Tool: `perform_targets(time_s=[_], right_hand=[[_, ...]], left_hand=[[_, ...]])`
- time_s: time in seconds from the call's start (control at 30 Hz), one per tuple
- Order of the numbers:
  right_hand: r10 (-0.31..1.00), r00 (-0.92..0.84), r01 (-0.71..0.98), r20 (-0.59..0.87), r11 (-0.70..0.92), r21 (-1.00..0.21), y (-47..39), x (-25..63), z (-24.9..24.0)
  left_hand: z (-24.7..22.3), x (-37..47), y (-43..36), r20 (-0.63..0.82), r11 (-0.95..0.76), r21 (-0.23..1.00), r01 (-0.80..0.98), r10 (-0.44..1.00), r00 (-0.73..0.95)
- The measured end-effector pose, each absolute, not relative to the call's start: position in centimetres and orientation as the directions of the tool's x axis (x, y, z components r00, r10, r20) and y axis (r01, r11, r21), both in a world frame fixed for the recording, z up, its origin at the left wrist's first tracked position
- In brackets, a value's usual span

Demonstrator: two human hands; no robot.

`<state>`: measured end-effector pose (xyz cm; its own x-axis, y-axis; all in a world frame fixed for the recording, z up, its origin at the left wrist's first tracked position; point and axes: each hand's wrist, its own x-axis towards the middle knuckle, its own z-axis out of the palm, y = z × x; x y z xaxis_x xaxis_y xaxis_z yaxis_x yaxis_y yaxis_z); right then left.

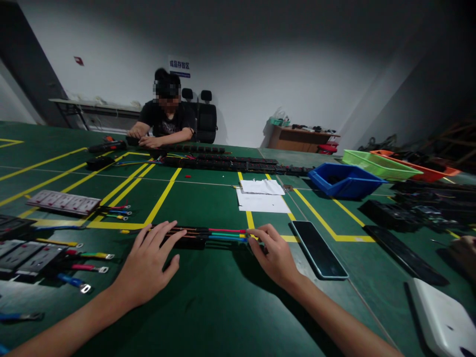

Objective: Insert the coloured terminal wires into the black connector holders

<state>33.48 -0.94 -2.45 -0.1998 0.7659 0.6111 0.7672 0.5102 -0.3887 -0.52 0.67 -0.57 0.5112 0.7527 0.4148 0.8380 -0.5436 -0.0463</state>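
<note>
Two bare forearms (330, 310) reach in from the near edge of the green bench (211, 312), and between their hands lies a slim black strip (191, 243), roughly in line with the bench's far edge. Over its left part the left hand (152, 263) lies palm down, fingers spread and loose, closed on nothing. At the other end, red, green and blue wires (226, 233) leave the strip, and the right hand (275, 253) seems to pinch their tips between thumb and forefinger; how firmly, I cannot tell. As I judge it, the step in hand is steadying the strip while minding those ends. Light, even pressure from the spread fingers should stop the body sliding; a pinch close to the tips gives better control than one mid-length, and the wires are best left flat and uncrossed, without tugging at the strip. Elbow room matters too: toward the bench's right edge a phone (319, 249) lies near the right wrist, while toward the left edge a socket strip (63, 203) has ring-ended leads (122, 213) that could catch a sleeve.
</note>
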Motion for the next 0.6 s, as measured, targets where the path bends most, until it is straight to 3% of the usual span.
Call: perform_targets(time_s=[0.6], right_hand=[[0.753,-0.253,0.735,0.608,0.558,-0.385,-1.03,33.26,-2.23]], left_hand=[[-0.68,-0.61,0.67,0.425,-0.544,-0.052,0.837,0.747,0.512]])
